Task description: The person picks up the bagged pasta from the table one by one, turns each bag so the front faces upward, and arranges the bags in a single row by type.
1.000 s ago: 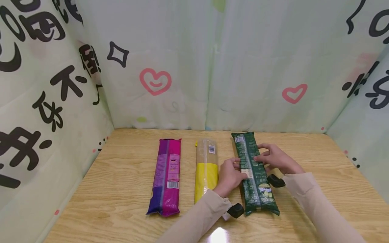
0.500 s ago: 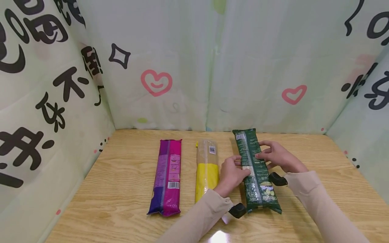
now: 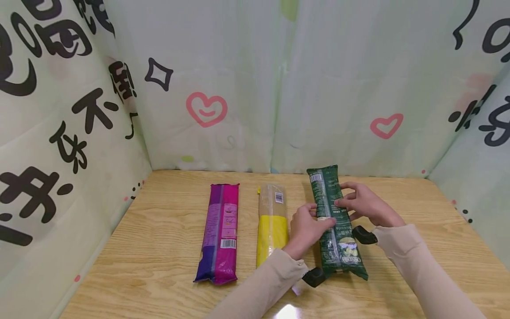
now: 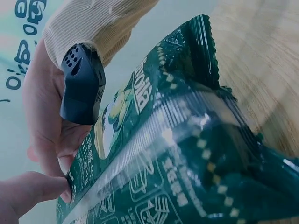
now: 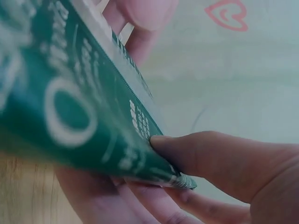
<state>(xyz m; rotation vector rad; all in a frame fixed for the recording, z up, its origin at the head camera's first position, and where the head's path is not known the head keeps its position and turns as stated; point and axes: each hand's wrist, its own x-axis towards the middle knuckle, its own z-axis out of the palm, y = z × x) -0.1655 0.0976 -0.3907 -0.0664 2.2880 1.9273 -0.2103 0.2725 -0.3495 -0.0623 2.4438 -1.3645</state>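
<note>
Both hands hold a long dark green plastic packet point(image 3: 330, 208) with white print, a pale seam down its middle and a picture near its lower end. My left hand point(image 3: 308, 228) grips its left edge, thumb lying across the front. On the opposite edge my right hand point(image 3: 366, 204) holds it, and in the right wrist view the thumb point(image 5: 187, 145) presses the face with fingers curled underneath. The packet leans, its far end raised toward the curtain. In the left wrist view the crimped end of the green packet point(image 4: 201, 51) shows close over the wooden tabletop.
Left of the hands lies a yellow packet point(image 3: 272, 232) with a see-through tan upper half, partly covered by the left forearm. Further left is a purple and pink packet point(image 3: 219, 232). A printed curtain point(image 3: 239, 146) encloses the wooden table point(image 3: 159, 248) at the back and sides.
The green packet's far end has risen toward the curtain, and the hands have moved slightly away with it. The left thumb reaches further across its face. The other packets stay put.
</note>
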